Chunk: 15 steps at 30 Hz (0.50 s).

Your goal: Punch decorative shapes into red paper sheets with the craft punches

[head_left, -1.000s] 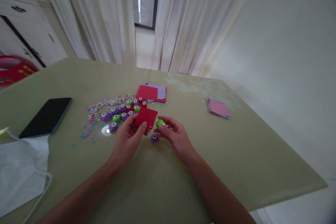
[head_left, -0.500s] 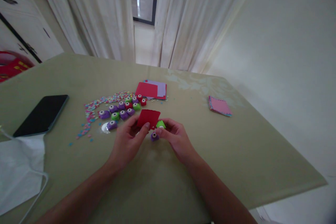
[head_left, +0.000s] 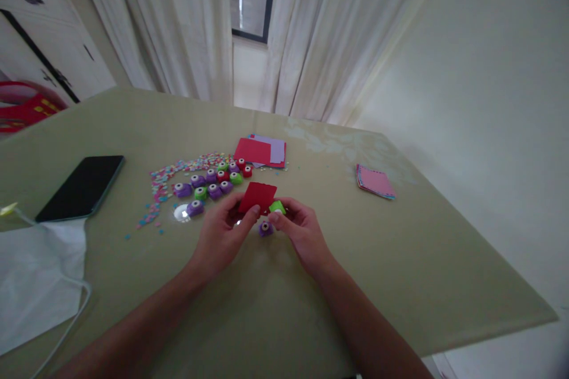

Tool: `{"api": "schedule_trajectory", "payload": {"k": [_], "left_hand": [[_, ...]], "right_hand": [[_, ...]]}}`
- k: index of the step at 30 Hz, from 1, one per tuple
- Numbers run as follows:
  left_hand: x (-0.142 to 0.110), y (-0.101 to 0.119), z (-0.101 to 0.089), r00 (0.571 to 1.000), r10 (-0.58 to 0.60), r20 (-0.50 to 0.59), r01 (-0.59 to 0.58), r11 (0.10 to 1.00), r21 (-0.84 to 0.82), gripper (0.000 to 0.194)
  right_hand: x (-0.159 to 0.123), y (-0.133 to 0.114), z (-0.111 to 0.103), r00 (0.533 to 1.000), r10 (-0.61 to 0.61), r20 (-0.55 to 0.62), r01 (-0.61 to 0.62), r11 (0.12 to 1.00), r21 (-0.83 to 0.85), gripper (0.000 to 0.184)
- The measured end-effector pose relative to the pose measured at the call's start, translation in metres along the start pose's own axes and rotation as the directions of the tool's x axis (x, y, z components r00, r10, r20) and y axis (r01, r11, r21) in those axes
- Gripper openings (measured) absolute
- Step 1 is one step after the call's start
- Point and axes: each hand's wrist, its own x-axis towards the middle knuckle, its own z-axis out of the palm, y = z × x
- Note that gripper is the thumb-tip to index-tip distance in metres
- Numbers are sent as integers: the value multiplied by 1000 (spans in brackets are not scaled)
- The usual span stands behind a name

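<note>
The left hand (head_left: 222,233) pinches a red card (head_left: 258,196); at its four o'clock, the right hand (head_left: 303,230) grips a green paper punch (head_left: 276,206), with a purple punch (head_left: 265,229) at seven.

A flat red card (head_left: 258,196) is held tilted, just beside a small green-and-white punch (head_left: 277,207).

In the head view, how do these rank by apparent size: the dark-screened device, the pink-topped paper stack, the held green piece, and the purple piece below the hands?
Largest to smallest:
1. Dark-screened device
2. Pink-topped paper stack
3. Green piece and purple piece: too alike to rank, and fingers partly cover the green one.
</note>
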Motion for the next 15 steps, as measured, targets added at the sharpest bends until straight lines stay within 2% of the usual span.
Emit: {"api": "schedule_trajectory", "payload": {"k": [3,8,12,15], "left_hand": [[0,-2,-1,1000,2,-2,-2,1000,10,25],[-2,-4,-1,1000,8,11,-8,1000,26,24],[-3,-6,-1,999,-1,52,0,1000,12,25],[-1,-9,-1,994,-23,110,30,998,-59,31]], "right_hand": [[1,-1,-2,1000,-12,-27,12,1000,16,37],[1,-1,-1,1000,-1,27,2,1000,-19,39],[0,-2,-1,999,8,37,-7,1000,-23,39],[-1,-4,-4,997,3,82,3,998,-65,37]]}}
